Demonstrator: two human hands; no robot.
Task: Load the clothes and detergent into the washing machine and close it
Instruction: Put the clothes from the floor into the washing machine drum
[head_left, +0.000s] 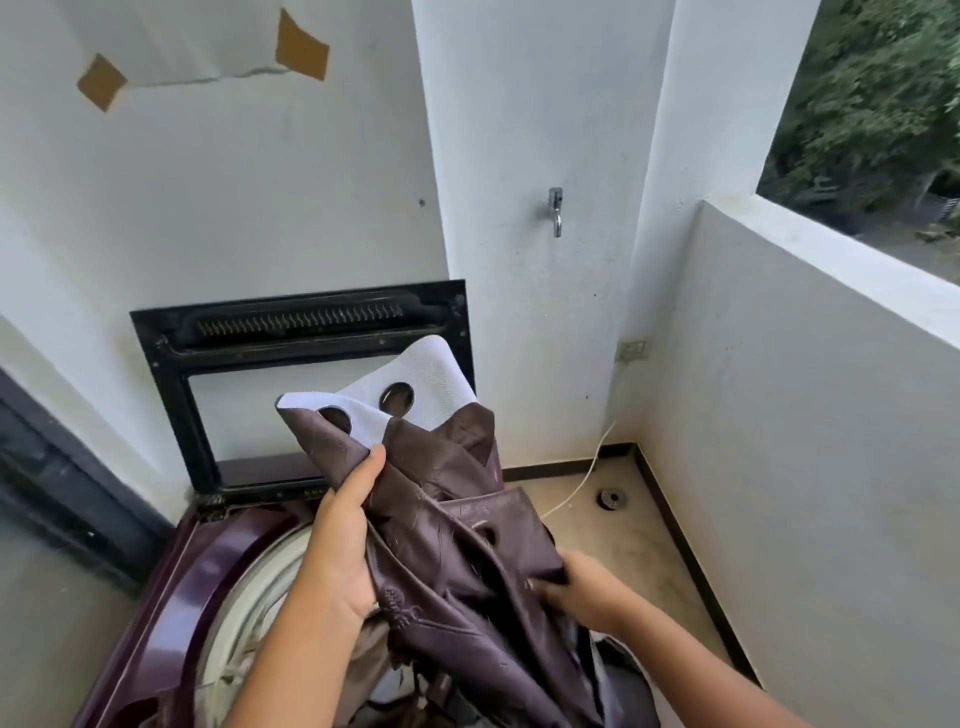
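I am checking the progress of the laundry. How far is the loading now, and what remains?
Done: the black-framed lid of the maroon top-loading washing machine stands open, and some fabric already lies in the white drum. In hand: the left hand and right hand both grip a shiny dark purple eyelet curtain above the drum. Left: pushing it in, adding detergent (none visible), closing the lid.

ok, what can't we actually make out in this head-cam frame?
- Drum contents: mostly hidden behind the curtain and both forearms.
- Detergent: none visible; cannot tell whether it is added.
- Washer front and controls: cut off by the bottom edge.
- Right hand fingertips: buried in fabric folds.
- Left hand: fingers other than the thumb hidden behind the cloth.
- Socket on the wall: too small for detail.
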